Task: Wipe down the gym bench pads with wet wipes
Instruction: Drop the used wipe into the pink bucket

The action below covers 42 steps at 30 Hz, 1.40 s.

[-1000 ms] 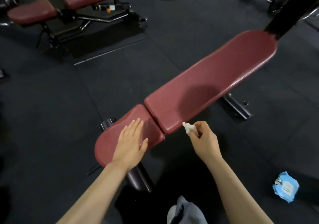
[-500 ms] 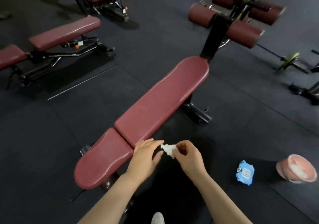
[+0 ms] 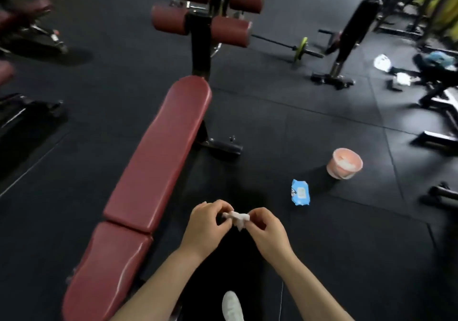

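A dark red gym bench runs from lower left to upper middle, with a long back pad (image 3: 161, 152) and a shorter seat pad (image 3: 109, 268) nearest me. To the right of the bench, over the black floor, my left hand (image 3: 205, 226) and my right hand (image 3: 266, 231) both pinch a small crumpled white wet wipe (image 3: 236, 218) between them. Neither hand touches the pads. A blue wet wipe pack (image 3: 300, 193) lies on the floor further right.
A pink tub (image 3: 344, 163) with white scraps inside stands beyond the pack. Red roller pads (image 3: 200, 23) on a black post rise at the bench's far end. A barbell (image 3: 302, 48), other benches at left and machine frames at right surround the spot. My white shoe (image 3: 231, 307) shows below.
My left hand left the seat pad and came across to the wipe; now both hands hold it. The view swung up and right, bringing the pink tub and far equipment into sight.
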Each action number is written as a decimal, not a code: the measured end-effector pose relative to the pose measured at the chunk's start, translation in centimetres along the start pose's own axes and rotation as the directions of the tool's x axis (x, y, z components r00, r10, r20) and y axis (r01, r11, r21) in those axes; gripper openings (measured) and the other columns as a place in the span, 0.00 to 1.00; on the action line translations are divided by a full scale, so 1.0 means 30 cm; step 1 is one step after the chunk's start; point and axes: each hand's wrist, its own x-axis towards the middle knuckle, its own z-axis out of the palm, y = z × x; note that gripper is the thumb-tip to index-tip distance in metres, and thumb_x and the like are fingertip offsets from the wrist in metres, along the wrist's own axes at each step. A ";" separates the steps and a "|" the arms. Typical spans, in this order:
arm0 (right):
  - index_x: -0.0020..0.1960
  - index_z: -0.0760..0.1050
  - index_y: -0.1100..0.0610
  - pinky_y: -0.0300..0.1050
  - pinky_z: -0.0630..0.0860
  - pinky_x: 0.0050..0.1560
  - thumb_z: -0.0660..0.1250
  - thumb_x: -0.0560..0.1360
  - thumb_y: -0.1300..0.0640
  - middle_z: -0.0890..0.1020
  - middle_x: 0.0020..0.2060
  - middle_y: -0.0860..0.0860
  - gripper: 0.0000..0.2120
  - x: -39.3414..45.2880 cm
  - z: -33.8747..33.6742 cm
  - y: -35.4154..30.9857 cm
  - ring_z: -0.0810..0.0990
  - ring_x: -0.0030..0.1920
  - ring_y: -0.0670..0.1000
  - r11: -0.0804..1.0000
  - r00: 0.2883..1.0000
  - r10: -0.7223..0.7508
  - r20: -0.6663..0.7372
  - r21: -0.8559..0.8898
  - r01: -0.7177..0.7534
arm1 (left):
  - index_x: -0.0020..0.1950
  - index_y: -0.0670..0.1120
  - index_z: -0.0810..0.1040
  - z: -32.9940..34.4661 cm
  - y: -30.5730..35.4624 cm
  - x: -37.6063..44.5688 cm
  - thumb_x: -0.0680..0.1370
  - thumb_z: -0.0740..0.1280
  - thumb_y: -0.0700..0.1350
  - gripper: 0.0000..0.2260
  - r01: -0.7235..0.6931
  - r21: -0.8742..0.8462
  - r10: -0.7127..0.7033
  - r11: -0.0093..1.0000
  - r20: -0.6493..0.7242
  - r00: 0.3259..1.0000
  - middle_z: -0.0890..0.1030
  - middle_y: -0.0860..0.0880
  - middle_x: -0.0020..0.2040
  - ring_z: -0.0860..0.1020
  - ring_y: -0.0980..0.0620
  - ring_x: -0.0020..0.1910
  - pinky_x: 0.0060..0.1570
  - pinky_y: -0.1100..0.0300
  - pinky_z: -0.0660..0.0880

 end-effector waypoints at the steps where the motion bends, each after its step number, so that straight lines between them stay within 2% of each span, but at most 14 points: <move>1: 0.43 0.77 0.45 0.30 0.73 0.34 0.71 0.73 0.50 0.81 0.39 0.38 0.03 -0.014 -0.020 0.019 0.79 0.38 0.38 1.000 0.999 0.021 -0.024 0.016 -0.021 | 0.48 0.56 0.79 0.015 0.024 0.007 0.75 0.72 0.45 0.06 -0.010 -0.009 0.010 1.000 0.015 1.000 0.79 0.63 0.41 0.76 0.62 0.47 0.62 0.51 0.72; 5: 0.42 0.78 0.46 0.32 0.74 0.37 0.69 0.73 0.53 0.82 0.40 0.40 0.02 -0.059 -0.115 0.100 0.80 0.40 0.39 0.983 0.986 0.129 -0.106 0.145 -0.113 | 0.46 0.51 0.77 0.106 0.132 0.036 0.75 0.71 0.42 0.05 -0.054 -0.029 0.056 0.998 0.079 0.995 0.79 0.59 0.40 0.76 0.57 0.45 0.56 0.50 0.75; 7: 0.45 0.77 0.47 0.35 0.75 0.42 0.68 0.74 0.51 0.83 0.41 0.41 0.00 -0.071 -0.176 0.133 0.81 0.42 0.41 0.967 0.971 0.186 -0.151 0.202 -0.153 | 0.46 0.50 0.77 0.166 0.195 0.059 0.74 0.72 0.42 0.05 -0.096 -0.021 0.097 0.995 0.097 0.991 0.78 0.58 0.40 0.76 0.57 0.44 0.54 0.50 0.75; 9: 0.48 0.77 0.45 0.35 0.75 0.44 0.69 0.74 0.49 0.84 0.42 0.40 0.04 -0.077 -0.247 0.156 0.82 0.44 0.40 0.947 0.959 0.222 -0.177 0.271 -0.169 | 0.45 0.49 0.77 0.236 0.262 0.089 0.74 0.72 0.42 0.05 -0.142 -0.025 0.144 0.990 0.130 0.981 0.77 0.57 0.39 0.76 0.57 0.44 0.53 0.51 0.75; 13: 0.46 0.77 0.46 0.33 0.75 0.40 0.69 0.73 0.45 0.83 0.41 0.42 0.06 -0.065 -0.425 0.211 0.81 0.41 0.38 0.933 0.924 0.267 -0.275 0.312 -0.177 | 0.44 0.48 0.77 0.398 0.399 0.170 0.74 0.73 0.41 0.06 -0.239 -0.057 0.245 0.969 0.197 0.949 0.78 0.57 0.39 0.76 0.59 0.43 0.57 0.52 0.72; 18: 0.40 0.77 0.51 0.32 0.70 0.32 0.69 0.74 0.46 0.78 0.32 0.43 0.10 0.030 -0.684 0.316 0.74 0.32 0.38 0.921 0.872 0.317 -0.373 0.339 -0.190 | 0.44 0.47 0.78 0.630 0.569 0.319 0.73 0.74 0.41 0.06 -0.299 -0.073 0.308 0.951 0.215 0.927 0.79 0.58 0.40 0.76 0.58 0.43 0.59 0.51 0.71; 22: 0.42 0.77 0.56 0.46 0.79 0.41 0.69 0.74 0.49 0.82 0.35 0.51 0.10 0.141 -0.895 0.382 0.78 0.35 0.45 0.878 0.815 0.389 -0.429 0.441 -0.186 | 0.47 0.46 0.80 0.816 0.713 0.432 0.73 0.75 0.40 0.06 -0.295 -0.127 0.318 0.947 0.237 0.918 0.81 0.57 0.44 0.79 0.53 0.47 0.57 0.47 0.73; 25: 0.42 0.78 0.57 0.54 0.81 0.46 0.68 0.75 0.51 0.84 0.37 0.53 0.10 0.221 -1.032 0.419 0.80 0.36 0.47 0.852 0.791 0.410 -0.453 0.501 -0.154 | 0.54 0.47 0.83 0.924 0.799 0.513 0.72 0.75 0.38 0.12 -0.378 -0.140 0.402 0.915 0.244 0.883 0.83 0.56 0.51 0.80 0.53 0.53 0.59 0.46 0.74; 29: 0.42 0.80 0.55 0.50 0.81 0.48 0.69 0.72 0.42 0.84 0.38 0.51 0.15 0.329 -1.165 0.452 0.82 0.39 0.47 0.831 0.784 0.421 -0.456 0.540 -0.133 | 0.64 0.48 0.81 1.036 0.877 0.629 0.75 0.69 0.42 0.17 -0.435 -0.101 0.443 0.895 0.317 0.839 0.81 0.55 0.61 0.76 0.52 0.64 0.65 0.45 0.71; 33: 0.46 0.79 0.56 0.45 0.81 0.47 0.73 0.68 0.38 0.83 0.36 0.47 0.21 0.463 -1.269 0.478 0.81 0.38 0.45 0.779 0.784 0.462 -0.415 0.612 -0.135 | 0.65 0.50 0.80 1.131 0.920 0.756 0.74 0.65 0.42 0.19 -0.445 -0.117 0.456 0.888 0.356 0.816 0.78 0.60 0.63 0.74 0.53 0.66 0.67 0.47 0.69; 35: 0.47 0.79 0.58 0.46 0.81 0.47 0.74 0.69 0.41 0.83 0.37 0.48 0.20 0.550 -1.310 0.491 0.81 0.37 0.44 0.744 0.768 0.494 -0.407 0.656 -0.131 | 0.64 0.56 0.78 1.171 0.940 0.834 0.74 0.65 0.42 0.19 -0.408 -0.158 0.438 0.899 0.339 0.833 0.76 0.67 0.60 0.74 0.59 0.64 0.66 0.50 0.69; 37: 0.46 0.78 0.57 0.46 0.81 0.46 0.72 0.72 0.48 0.84 0.38 0.51 0.13 0.647 -1.351 0.503 0.80 0.36 0.44 0.730 0.741 0.520 -0.426 0.672 -0.126 | 0.61 0.59 0.76 1.216 0.962 0.931 0.73 0.64 0.42 0.19 -0.366 -0.200 0.414 0.909 0.331 0.848 0.77 0.69 0.57 0.74 0.63 0.62 0.65 0.51 0.70; 39: 0.46 0.78 0.57 0.46 0.80 0.45 0.70 0.73 0.54 0.83 0.36 0.51 0.07 0.754 -1.398 0.516 0.79 0.36 0.45 0.725 0.716 0.540 -0.443 0.677 -0.128 | 0.59 0.56 0.77 1.266 0.974 1.053 0.73 0.64 0.41 0.17 -0.339 -0.233 0.403 0.912 0.345 0.847 0.78 0.66 0.56 0.75 0.63 0.61 0.65 0.47 0.71; 42: 0.42 0.77 0.56 0.43 0.76 0.40 0.69 0.73 0.54 0.79 0.33 0.48 0.05 0.912 -1.475 0.525 0.75 0.34 0.45 0.754 0.707 0.532 -0.466 0.641 -0.145 | 0.59 0.48 0.81 1.323 0.989 1.246 0.73 0.65 0.38 0.16 -0.341 -0.262 0.422 0.903 0.395 0.816 0.81 0.60 0.57 0.77 0.57 0.61 0.64 0.45 0.72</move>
